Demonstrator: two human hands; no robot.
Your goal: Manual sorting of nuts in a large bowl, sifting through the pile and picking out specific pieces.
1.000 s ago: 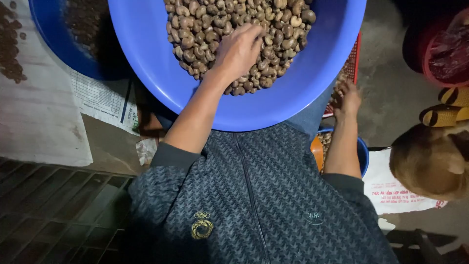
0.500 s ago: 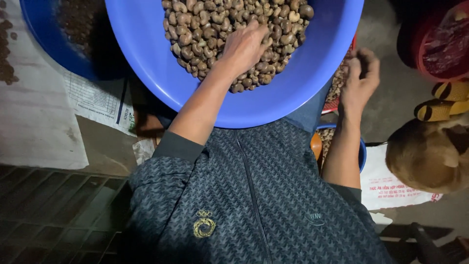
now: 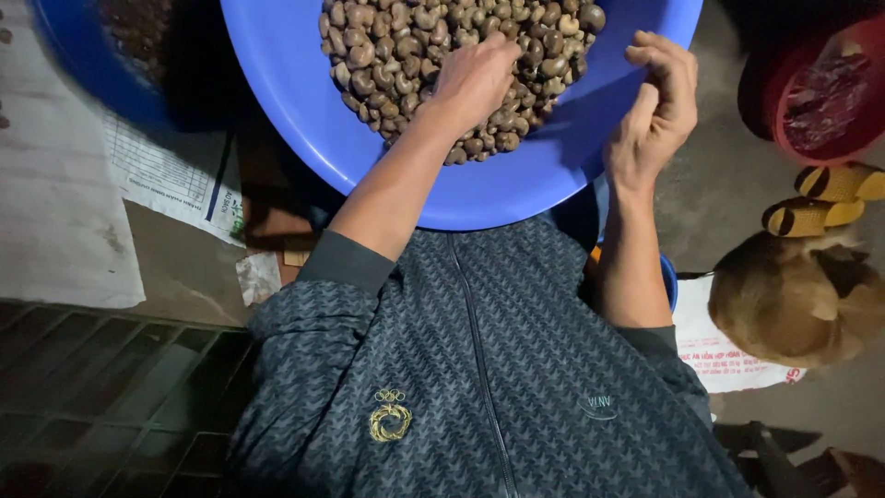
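left hand [image 3: 475,78] fingers buried in cashew nuts [image 3: 396,46]; right hand [image 3: 656,106] fingers curled, contents unclear.

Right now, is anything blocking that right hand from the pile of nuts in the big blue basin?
Nothing visible does. The right hand hovers curled over the round blue plastic basin's near rim, beside the heap of brown nuts. Only bare basin wall lies between. The left hand already rests on the nuts.
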